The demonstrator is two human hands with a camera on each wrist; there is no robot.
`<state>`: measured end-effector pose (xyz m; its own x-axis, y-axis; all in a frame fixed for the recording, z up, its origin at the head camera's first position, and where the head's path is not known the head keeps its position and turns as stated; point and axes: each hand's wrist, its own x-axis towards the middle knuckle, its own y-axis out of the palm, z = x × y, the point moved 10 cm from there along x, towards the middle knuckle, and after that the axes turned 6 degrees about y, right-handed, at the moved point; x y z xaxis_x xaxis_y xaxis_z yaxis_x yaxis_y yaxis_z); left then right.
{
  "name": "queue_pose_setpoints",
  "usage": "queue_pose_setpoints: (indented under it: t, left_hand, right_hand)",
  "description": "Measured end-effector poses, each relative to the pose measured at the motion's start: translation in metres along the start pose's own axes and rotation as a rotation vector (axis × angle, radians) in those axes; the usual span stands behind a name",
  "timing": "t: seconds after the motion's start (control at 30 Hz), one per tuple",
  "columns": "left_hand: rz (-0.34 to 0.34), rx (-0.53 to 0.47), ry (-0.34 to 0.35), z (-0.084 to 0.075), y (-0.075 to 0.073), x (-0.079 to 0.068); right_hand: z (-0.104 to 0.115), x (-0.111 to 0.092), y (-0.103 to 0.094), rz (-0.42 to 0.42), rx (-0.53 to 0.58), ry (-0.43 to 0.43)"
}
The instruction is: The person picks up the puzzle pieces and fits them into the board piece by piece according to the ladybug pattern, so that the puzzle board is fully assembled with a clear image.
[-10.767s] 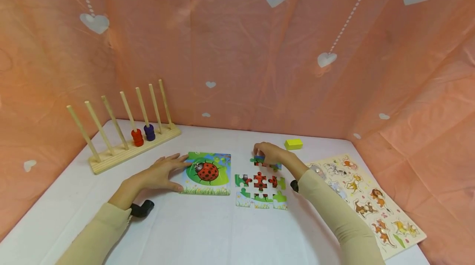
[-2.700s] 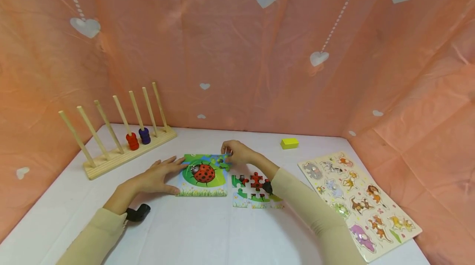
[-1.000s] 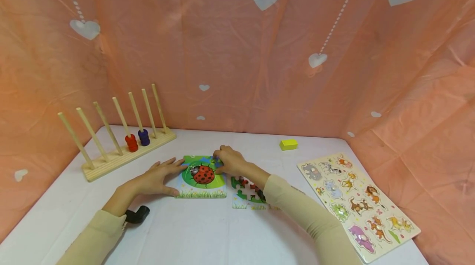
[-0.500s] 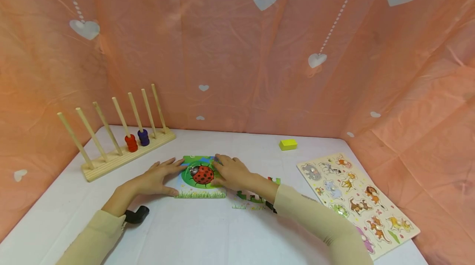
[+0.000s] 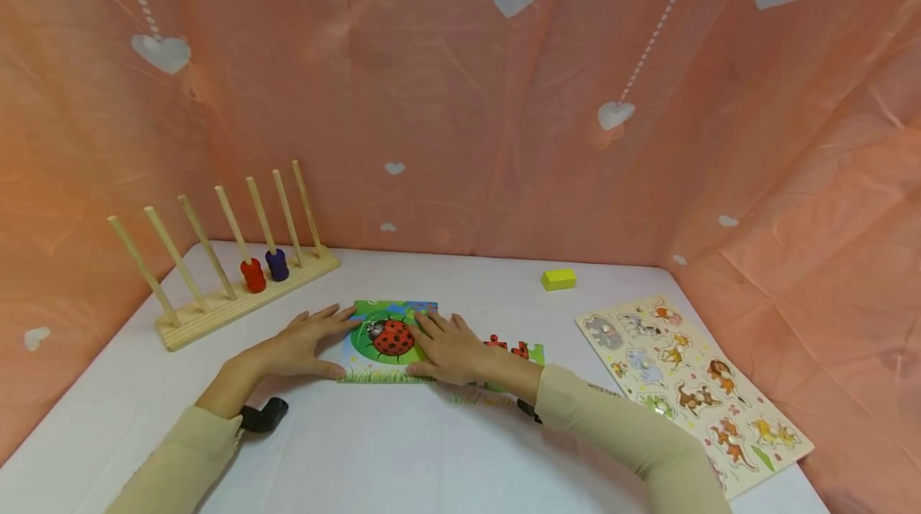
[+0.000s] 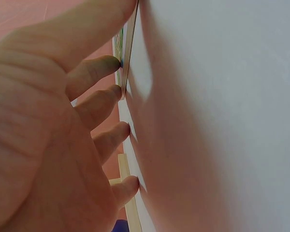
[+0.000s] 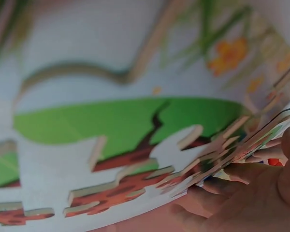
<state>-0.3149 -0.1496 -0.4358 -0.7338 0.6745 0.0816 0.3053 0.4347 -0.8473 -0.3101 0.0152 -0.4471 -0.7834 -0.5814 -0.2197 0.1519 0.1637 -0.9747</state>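
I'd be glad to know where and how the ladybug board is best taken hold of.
Probably take the ladybug board by its left and right edges, from both sides: it is thin and lies flat, leaving little else to pinch. The left hand touches its left edge; the right hand lies over its right side.

1. Setting: toy-play area; the wider room is hidden by a heart-patterned curtain (image 5: 432, 114).
2. Table (image 5: 360, 450): peg rack (image 5: 245, 303), far left corner; animal board (image 5: 696, 400), right edge; ladybug puzzle (image 5: 389, 338), centre.

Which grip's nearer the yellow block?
Right. Right grip: over right side of ladybug board, left of yellow block; left grip: at the board's left edge, farther off.
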Motion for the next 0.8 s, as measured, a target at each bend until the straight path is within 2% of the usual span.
queue_pose_setpoints:
  t: [0.1,0.27,0.37,0.53,0.7,0.8]
  left_hand:
    - [-0.001,-0.004,-0.005,0.000,-0.001,-0.001]
    - [0.005,-0.014,-0.005,0.000,-0.001,-0.002]
    - [0.007,-0.014,-0.008,0.000,0.000,-0.001]
    - [0.008,0.001,-0.010,0.001,-0.001,0.000]
    - [0.009,0.004,-0.012,0.002,0.000,0.000]
    - [0.008,0.004,-0.011,0.002,0.000,0.000]
  right_hand:
    - [0.000,0.000,-0.001,0.001,0.019,-0.009]
    - [-0.008,-0.004,-0.009,-0.016,0.134,-0.044]
    - [-0.020,-0.009,-0.019,-0.067,0.210,-0.061]
    - [-0.047,-0.018,-0.030,-0.147,0.339,-0.036]
    - [-0.062,-0.027,-0.027,-0.144,0.449,-0.013]
    - [-0.065,-0.032,-0.024,-0.119,0.460,-0.016]
